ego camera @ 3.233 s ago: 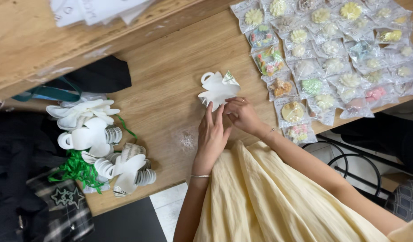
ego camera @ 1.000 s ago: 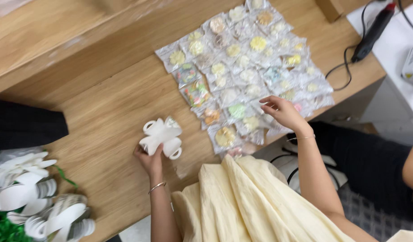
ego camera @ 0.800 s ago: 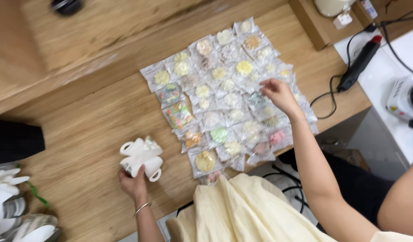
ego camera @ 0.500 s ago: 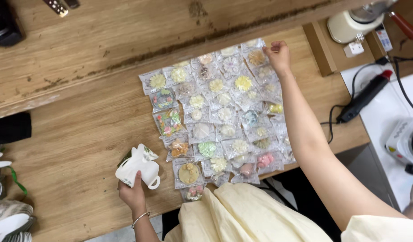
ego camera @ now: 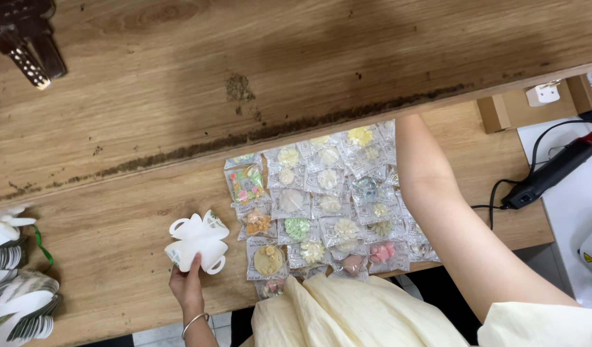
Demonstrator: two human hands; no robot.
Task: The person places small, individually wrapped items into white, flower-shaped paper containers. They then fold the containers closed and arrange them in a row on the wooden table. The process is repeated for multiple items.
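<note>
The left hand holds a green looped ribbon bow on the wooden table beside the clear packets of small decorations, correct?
Not quite: the head view shows the looped ribbon bow is white, not green. The left hand holds it on the wooden table, beside the clear packets.

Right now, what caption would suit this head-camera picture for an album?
Left hand holds a white ribbon bow beside rows of small clear packets.

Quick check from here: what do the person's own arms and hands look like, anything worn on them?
Both hands are bare, no gloves. The left hand has a thin silver bangle round the wrist. The right forearm is bare, with a short pale yellow sleeve that matches the pale yellow garment. The right hand is hidden from view past the upper shelf edge. No rings or watch show.
</note>
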